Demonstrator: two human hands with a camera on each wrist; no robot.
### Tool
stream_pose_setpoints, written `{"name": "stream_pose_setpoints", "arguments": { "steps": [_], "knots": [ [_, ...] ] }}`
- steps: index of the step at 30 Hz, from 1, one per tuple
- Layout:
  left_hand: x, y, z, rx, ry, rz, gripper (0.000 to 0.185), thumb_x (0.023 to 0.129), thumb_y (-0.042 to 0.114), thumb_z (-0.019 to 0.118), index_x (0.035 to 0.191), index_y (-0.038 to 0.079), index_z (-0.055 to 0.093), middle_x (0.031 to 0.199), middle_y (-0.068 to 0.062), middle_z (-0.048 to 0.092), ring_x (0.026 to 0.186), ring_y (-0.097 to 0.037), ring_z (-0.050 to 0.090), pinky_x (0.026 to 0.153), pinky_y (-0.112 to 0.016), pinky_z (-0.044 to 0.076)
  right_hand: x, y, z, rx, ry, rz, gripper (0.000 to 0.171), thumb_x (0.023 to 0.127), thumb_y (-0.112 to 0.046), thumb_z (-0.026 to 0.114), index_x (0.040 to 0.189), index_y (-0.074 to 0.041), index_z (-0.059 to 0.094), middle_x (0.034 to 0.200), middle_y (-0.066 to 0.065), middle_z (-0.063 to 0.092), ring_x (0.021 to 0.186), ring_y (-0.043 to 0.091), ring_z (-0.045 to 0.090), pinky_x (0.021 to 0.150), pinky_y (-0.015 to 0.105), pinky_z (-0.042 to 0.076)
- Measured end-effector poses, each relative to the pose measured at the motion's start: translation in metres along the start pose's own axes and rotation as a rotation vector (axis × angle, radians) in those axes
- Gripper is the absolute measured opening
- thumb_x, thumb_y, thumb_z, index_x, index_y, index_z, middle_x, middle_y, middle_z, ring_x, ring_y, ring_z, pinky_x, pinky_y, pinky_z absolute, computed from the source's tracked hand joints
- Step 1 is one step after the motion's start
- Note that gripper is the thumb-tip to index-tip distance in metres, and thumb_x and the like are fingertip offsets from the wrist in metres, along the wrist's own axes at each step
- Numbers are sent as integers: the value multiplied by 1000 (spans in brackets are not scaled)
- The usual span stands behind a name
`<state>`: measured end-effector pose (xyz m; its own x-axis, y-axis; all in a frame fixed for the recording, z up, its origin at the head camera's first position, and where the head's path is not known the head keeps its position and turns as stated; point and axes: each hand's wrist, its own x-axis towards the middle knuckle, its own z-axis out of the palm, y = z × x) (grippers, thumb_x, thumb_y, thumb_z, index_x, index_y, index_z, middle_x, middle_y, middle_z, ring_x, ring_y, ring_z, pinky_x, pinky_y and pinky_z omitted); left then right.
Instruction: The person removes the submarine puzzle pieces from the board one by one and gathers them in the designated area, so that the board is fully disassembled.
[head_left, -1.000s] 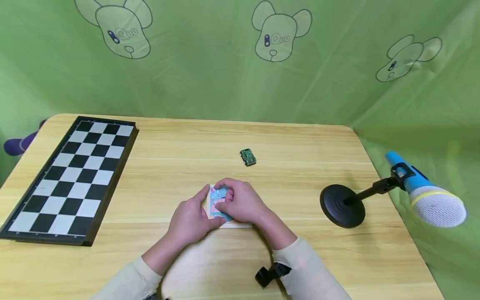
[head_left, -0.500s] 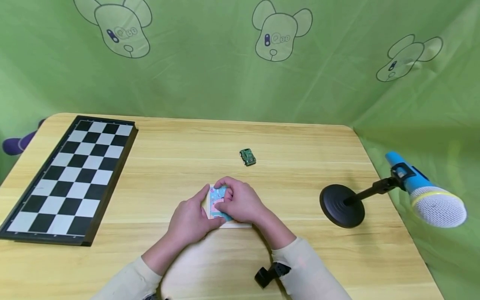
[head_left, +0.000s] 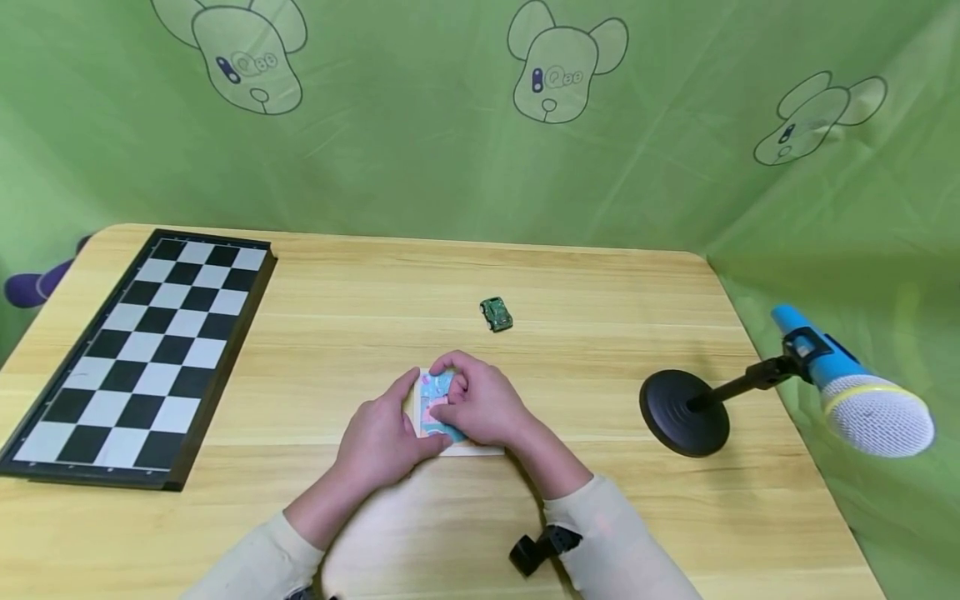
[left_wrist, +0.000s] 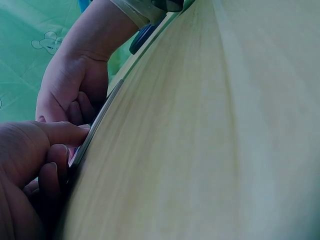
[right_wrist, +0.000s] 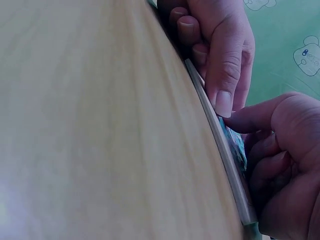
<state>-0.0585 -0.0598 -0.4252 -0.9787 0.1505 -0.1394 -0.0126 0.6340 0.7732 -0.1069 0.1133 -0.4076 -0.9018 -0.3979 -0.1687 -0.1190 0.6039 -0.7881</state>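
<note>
Far left: black-and-white folding chessboard (head_left: pixel 142 354) flat on light wooden table (head_left: pixel 600 283). Centre near: left hand (head_left: pixel 382 437) and right hand (head_left: pixel 483 404) close together, fingers curled, pinching a small blue-and-pink picture card (head_left: pixel 435 406) over a flat white tile (head_left: pixel 480 450). Just beyond: tiny green toy car (head_left: pixel 496 314). Right: blue toy microphone (head_left: pixel 855 392) on black round-base stand (head_left: pixel 684 412).

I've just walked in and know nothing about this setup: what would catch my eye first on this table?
Probably the two hands at the table's near middle: the left hand and the right hand both rest on a small colourful picture board lying flat on the wood. Next, the black-and-white chessboard at the left, and the blue microphone on its black stand at the right. A tiny green toy car sits just beyond the hands.
</note>
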Motion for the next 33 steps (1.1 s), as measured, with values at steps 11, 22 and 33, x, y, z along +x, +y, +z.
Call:
{"name": "stream_pose_setpoints", "arguments": {
  "steps": [11, 22, 33],
  "knots": [
    [0, 1, -1, 3, 0, -9, 100, 71, 38, 89, 151, 4, 40, 57, 2, 51, 50, -15, 49, 49, -35, 39, 1, 2, 1, 19, 16, -7, 44, 79, -8, 84, 113, -19, 59, 63, -2, 49, 56, 13, 47, 58, 30, 41],
    [0, 0, 0, 7, -1, -10, 101, 72, 39, 89, 152, 5, 39, 58, 1, 51, 51, -16, 48, 50, -35, 40, 3, -1, -1, 25, -12, 39, 43, 79, -9, 84, 113, -16, 58, 64, -1, 50, 56, 14, 47, 57, 29, 41],
    [0, 0, -1, 11, 2, -8, 100, 71, 39, 89, 152, 4, 40, 58, 1, 51, 51, -15, 49, 50, -35, 40, 1, -1, 0, 5, 10, 28, 39, 80, -12, 84, 111, -17, 61, 64, -2, 49, 56, 13, 46, 59, 31, 41]
  ]
}}
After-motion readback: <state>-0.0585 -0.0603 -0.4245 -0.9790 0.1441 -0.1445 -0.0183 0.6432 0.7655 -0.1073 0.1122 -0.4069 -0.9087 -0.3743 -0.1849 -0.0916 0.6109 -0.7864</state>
